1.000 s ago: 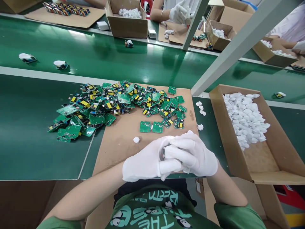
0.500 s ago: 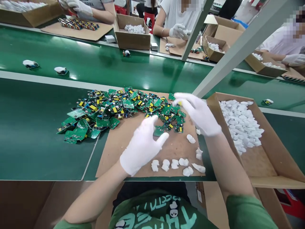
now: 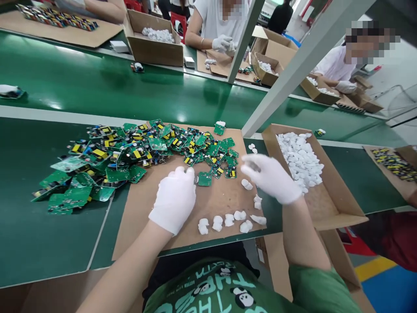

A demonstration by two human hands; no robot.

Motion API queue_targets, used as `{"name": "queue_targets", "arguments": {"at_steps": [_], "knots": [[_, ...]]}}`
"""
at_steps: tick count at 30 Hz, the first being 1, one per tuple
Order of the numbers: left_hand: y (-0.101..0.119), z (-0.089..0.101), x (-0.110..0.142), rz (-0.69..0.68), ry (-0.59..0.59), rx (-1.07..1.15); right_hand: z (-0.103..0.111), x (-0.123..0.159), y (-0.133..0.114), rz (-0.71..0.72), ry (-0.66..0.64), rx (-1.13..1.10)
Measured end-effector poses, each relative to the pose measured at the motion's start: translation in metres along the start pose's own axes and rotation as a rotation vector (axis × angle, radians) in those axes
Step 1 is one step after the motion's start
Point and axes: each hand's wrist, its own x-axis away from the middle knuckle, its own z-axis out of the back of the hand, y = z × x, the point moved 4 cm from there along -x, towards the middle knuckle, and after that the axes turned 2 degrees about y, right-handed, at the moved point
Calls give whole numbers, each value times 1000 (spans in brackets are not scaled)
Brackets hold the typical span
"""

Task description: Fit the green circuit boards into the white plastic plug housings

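Both my hands wear white gloves and hover over a cardboard mat [image 3: 224,202]. My left hand [image 3: 174,198] has its fingers curled, with a small dark piece at the fingertips that I cannot name, right beside a lone green circuit board [image 3: 204,178]. My right hand [image 3: 272,177] is over the mat's right edge, its fingers smeared by motion, near a loose white cap [image 3: 246,184]. A big pile of green circuit boards [image 3: 130,148] spreads across the mat's far left. A row of white plastic caps [image 3: 228,221] lies along the near edge.
An open cardboard box [image 3: 339,198] with white caps [image 3: 299,156] stands to the right. A slanted grey post [image 3: 280,78] rises behind it. A green conveyor belt [image 3: 130,87] runs beyond the mat. Other gloved people work at boxes across it.
My hands were clasped together, then parted; the left has drawn back toward the lone board and the right has come down from the pile toward the mat's right edge. The view shifted right.
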Motion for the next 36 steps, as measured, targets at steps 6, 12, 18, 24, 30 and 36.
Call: {"name": "queue_targets", "arguments": {"at_steps": [6, 12, 18, 24, 30, 36], "knots": [[0, 3, 0, 47, 287, 457, -39, 57, 31, -154, -10, -96], [10, -7, -4, 90, 54, 1096, -18, 40, 7, -105, -72, -692], [14, -10, -7, 174, -93, 1473, -10, 9, -22, 5, -317, -1427], [15, -12, -8, 239, -108, 1528, -26, 4, -21, -56, -136, -1354], [18, -13, -8, 228, -140, 1543, -26, 19, -15, -9, -303, -1431], [23, -9, -5, 218, -209, 1535, -29, 20, -15, 22, -307, -1391]]}}
